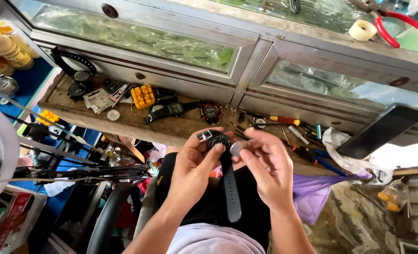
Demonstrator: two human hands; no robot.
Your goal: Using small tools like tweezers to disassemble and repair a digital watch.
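**Watch Held Face-Up Between Both Hands Over a Cluttered Bench**

We saw the left hand (197,162) grasping a black wristwatch (218,140) by its round case, thumb laid across the lower rim and fingers curled behind, so the case stayed steady and turned up toward the eyes. The watch sat at the centre of the view, raised clear of the bench, with its dark rubbery strap (231,188) hanging straight down toward six o'clock between the wrists; the loose hang suggested only the case was gripped. A metal buckle end showed at about ten o'clock of the case.

The right hand (265,171) closed its fingertips on a small round disc (239,148), pale and glossy, just beside the case at three o'clock. We judged it a lens or case cover, though its material was too blurred to tell.

Behind the hands, at twelve o'clock, ran a worn wooden ledge (124,123), rough and stained, beneath glass-fronted cabinet doors (138,44) in dull metal frames. On the ledge lay two more dark digital watches (171,110), a yellow ridged plastic block (143,96) and, toward two o'clock, small screwdrivers (284,120), all within easy reach. A black phone (382,130) leaned tilted at three o'clock. On the cabinet top at one o'clock sat red-handled pliers (392,26) and a cream tape roll (362,30). A crumpled purple bag (312,193) lay at four o'clock.
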